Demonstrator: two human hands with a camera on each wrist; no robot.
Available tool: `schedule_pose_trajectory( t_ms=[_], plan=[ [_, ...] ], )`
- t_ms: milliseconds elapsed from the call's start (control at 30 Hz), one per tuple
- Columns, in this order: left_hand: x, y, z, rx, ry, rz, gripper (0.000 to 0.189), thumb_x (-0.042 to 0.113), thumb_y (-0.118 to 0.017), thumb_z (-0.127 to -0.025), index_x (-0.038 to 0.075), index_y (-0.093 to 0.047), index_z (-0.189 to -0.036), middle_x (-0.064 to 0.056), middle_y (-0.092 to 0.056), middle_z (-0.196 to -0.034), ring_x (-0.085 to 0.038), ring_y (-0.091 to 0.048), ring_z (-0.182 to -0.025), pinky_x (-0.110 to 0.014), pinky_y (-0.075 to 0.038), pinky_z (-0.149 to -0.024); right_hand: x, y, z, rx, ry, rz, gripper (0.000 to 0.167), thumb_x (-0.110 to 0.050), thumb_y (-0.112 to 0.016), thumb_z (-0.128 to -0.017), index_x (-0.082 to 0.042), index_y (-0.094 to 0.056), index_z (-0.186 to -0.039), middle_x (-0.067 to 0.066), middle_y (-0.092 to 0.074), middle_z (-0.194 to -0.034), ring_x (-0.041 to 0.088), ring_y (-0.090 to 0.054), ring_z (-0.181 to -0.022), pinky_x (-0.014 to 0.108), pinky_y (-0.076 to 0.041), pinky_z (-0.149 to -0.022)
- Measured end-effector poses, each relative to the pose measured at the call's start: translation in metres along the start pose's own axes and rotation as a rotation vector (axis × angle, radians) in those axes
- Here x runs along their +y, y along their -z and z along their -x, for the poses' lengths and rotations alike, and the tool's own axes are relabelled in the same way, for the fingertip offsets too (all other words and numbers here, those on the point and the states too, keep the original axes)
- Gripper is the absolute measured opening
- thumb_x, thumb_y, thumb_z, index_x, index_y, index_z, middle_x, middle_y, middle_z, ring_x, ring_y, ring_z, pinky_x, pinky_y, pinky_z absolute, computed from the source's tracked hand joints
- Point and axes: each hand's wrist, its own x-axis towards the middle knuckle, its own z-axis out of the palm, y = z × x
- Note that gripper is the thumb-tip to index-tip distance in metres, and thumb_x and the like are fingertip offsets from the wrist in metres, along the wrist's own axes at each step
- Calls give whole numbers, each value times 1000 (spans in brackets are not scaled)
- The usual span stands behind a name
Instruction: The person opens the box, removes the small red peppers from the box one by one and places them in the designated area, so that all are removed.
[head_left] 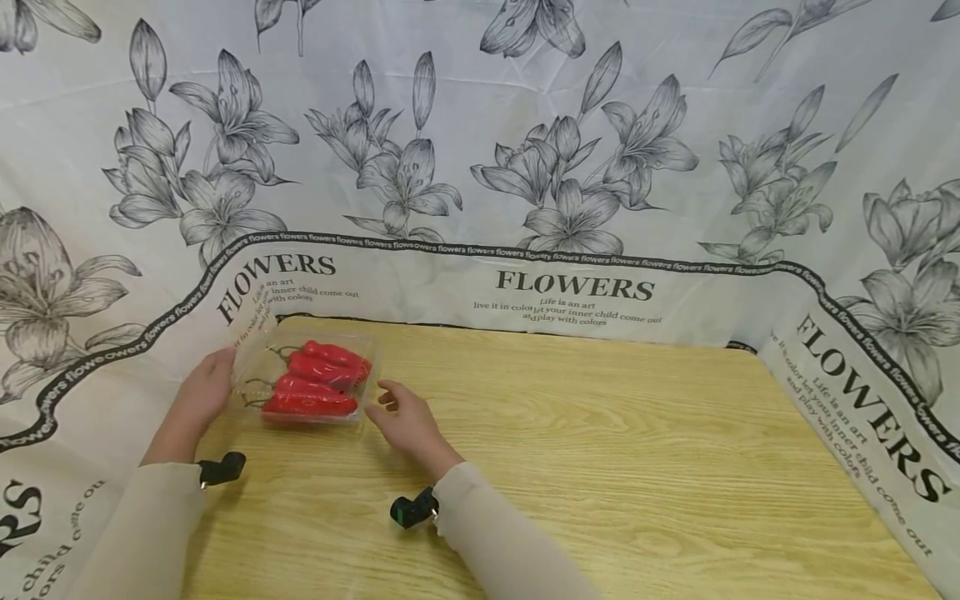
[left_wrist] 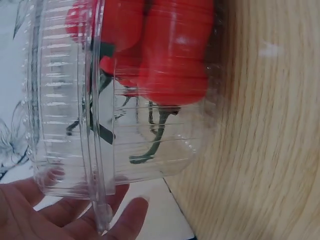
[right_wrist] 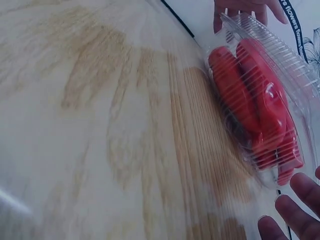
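Observation:
A clear plastic clamshell box (head_left: 309,421) stands at the far left of the table in the head view, with several red peppers (head_left: 311,396) visible inside. Green stems (left_wrist: 155,140) point toward its left end. My left hand (head_left: 206,387) is at that end; in the left wrist view its spread fingers (left_wrist: 132,215) touch the box around its rim, without a plain grip on it. My right hand (head_left: 405,421) is just right of the box, fingers loosely bent and holding nothing. In the right wrist view, a small gap separates its fingertips (right_wrist: 282,200) from the box.
The box stands on a wood-grain tabletop (head_left: 615,450). White cloth (head_left: 420,208) with printed flowers and lettering rises along the back and both sides, close behind the box and my left hand. Black cameras (head_left: 414,508) are strapped at both wrists.

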Motion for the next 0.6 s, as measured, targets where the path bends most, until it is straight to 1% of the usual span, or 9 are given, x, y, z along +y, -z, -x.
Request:
schedule_pose_trajectory(
  t_ms=[67,133,200,300,367,400,433,533,600],
  plan=[
    [-3,-1,0,-6,32,83,80,52,-3,-101,-10,-15,-150,-39,-32,-143,-52,-43,-121,-56,-43,-93,-1,-3,-1,2,-5,-20,55,-43,-57,-95,-20,-46,-143,0,-62,-121,17,-59,-111,36,-53,-92],
    [-6,-1,-1,-18,56,150,79,50,-2,-101,-10,-14,-150,-39,-34,-140,-45,-50,-110,-43,-49,-82,-1,-5,-2,4,-7,-38,56,-42,-57,-95,-18,-46,-144,0,-64,-117,15,-60,-104,34,-54,-87],
    [-11,-2,-3,-11,84,233,73,45,-7,-102,-9,-15,-150,-37,-38,-136,-34,-56,-100,-33,-52,-74,-1,-7,-3,9,-9,-51,56,-40,-57,-95,-15,-46,-144,1,-65,-113,12,-60,-96,32,-54,-82],
    [-17,-3,-2,-13,89,294,63,34,-11,-104,-9,-13,-151,-36,-38,-135,-14,-58,-83,-22,-52,-67,-1,-8,-4,21,-11,-62,55,-38,-56,-96,-11,-47,-143,2,-67,-109,9,-59,-83,27,-53,-74],
    [-19,-4,-1,-1,92,333,58,24,-17,-104,-11,-16,-149,-33,-46,-125,-4,-55,-73,-20,-53,-64,-2,-10,-4,21,-10,-80,54,-36,-56,-96,-9,-48,-142,4,-68,-108,8,-59,-76,25,-52,-68],
    [-19,-4,0,-15,90,331,57,21,-17,-103,-13,-15,-149,-31,-47,-123,-2,-54,-73,-19,-53,-65,-2,-10,-5,18,-11,-91,54,-35,-56,-96,-8,-49,-142,4,-68,-107,8,-58,-74,24,-51,-66],
    [-20,-5,1,-13,95,335,56,17,-18,-102,-14,-16,-148,-27,-52,-117,0,-54,-71,-19,-53,-65,-2,-10,-5,14,-12,-101,54,-35,-56,-96,-8,-49,-142,4,-69,-106,8,-58,-72,23,-50,-64],
    [-21,-6,1,-12,112,328,52,9,-23,-100,-16,-23,-146,-17,-54,-106,0,-54,-70,-20,-54,-66,-3,-11,-6,-6,-11,-136,55,-36,-56,-96,-8,-48,-143,4,-68,-104,9,-58,-70,22,-49,-61],
    [-21,-5,2,-28,119,325,50,7,-26,-101,-16,-25,-145,-18,-54,-109,0,-53,-72,-20,-54,-67,-3,-11,-7,-12,-3,-154,55,-34,-57,-96,-7,-47,-143,4,-69,-102,9,-57,-70,21,-47,-60]
  ],
)
